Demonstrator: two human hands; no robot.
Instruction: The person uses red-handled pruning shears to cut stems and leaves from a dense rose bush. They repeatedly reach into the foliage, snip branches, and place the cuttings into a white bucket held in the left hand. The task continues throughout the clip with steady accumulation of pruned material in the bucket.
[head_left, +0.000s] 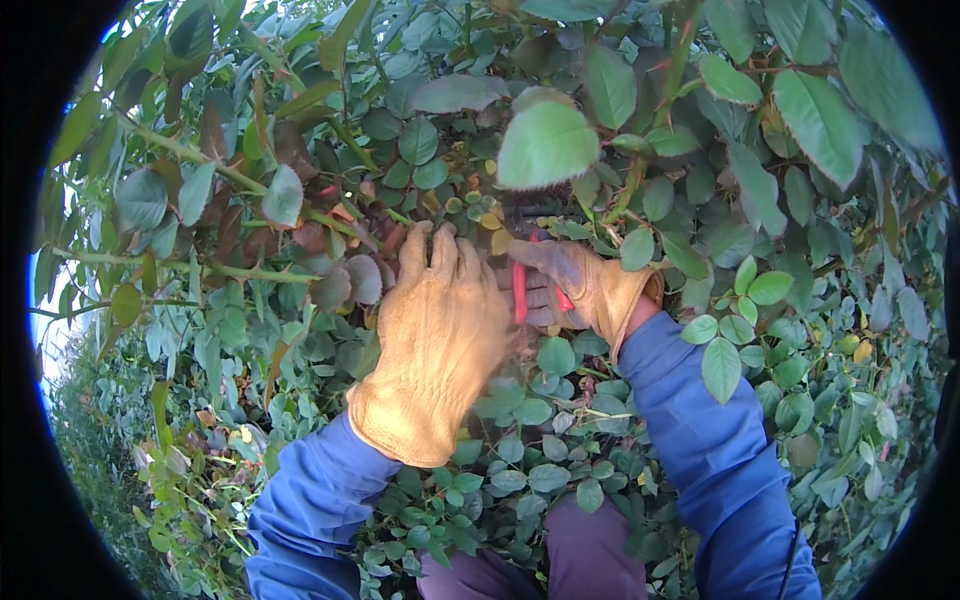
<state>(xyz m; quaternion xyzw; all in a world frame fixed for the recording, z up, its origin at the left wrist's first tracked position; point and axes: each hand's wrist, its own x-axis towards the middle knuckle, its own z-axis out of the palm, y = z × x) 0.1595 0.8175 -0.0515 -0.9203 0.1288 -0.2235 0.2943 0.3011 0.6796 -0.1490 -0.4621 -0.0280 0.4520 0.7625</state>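
My left hand (442, 337), in a tan leather work glove, reaches in among rose leaves, palm down. Its fingertips meet a green rose stem (397, 217); whether they grip it is hidden. Just to the right, my right hand (574, 281) wears a matching, soiled glove and is closed around red-handled pruning shears (520, 292). The blades point away from me and are mostly lost among foliage, so their position cannot be made out. Small yellowing leaves (491, 221) hang just beyond both hands.
Thorny rose canes (187, 150) cross from the left at hand height. Large rose leaves (547, 142) overhang from above, close to the camera. Dense low foliage (547, 476) surrounds my trouser legs (596, 544). A leafy shoot (721, 367) leans against my right sleeve (705, 420).
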